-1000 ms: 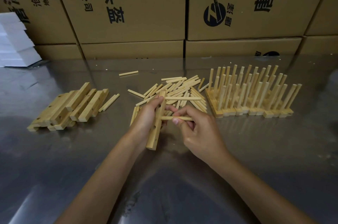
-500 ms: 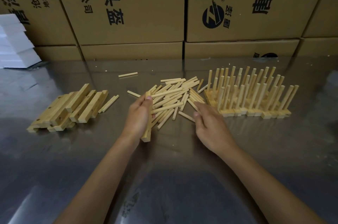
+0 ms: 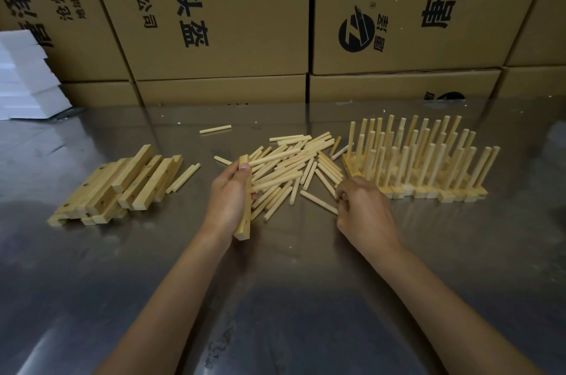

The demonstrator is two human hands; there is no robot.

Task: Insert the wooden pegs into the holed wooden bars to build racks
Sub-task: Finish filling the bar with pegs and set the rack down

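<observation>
My left hand [image 3: 228, 201] grips a holed wooden bar [image 3: 244, 226] held on end over the steel table. Two pegs stick out of the bar to the right, the upper peg [image 3: 275, 157] above the lower peg [image 3: 275, 182]. A pile of loose pegs [image 3: 309, 160] lies just behind and right of the bar. My right hand [image 3: 364, 212] sits at the pile's right edge, fingers curled, pinching the end of a single peg [image 3: 317, 201] that lies on the table.
Unused holed bars [image 3: 122, 187] are stacked at the left. Finished racks [image 3: 413, 169] with upright pegs stand at the right, close behind my right hand. A stray peg [image 3: 215, 129] lies farther back. Cardboard boxes [image 3: 214, 22] wall off the rear; white foam blocks [image 3: 27, 83] sit far left.
The second peg went into the bar and my right hand let it go. That hand moved right to the pile's edge and closed on another peg. The left hand stayed with the bar.
</observation>
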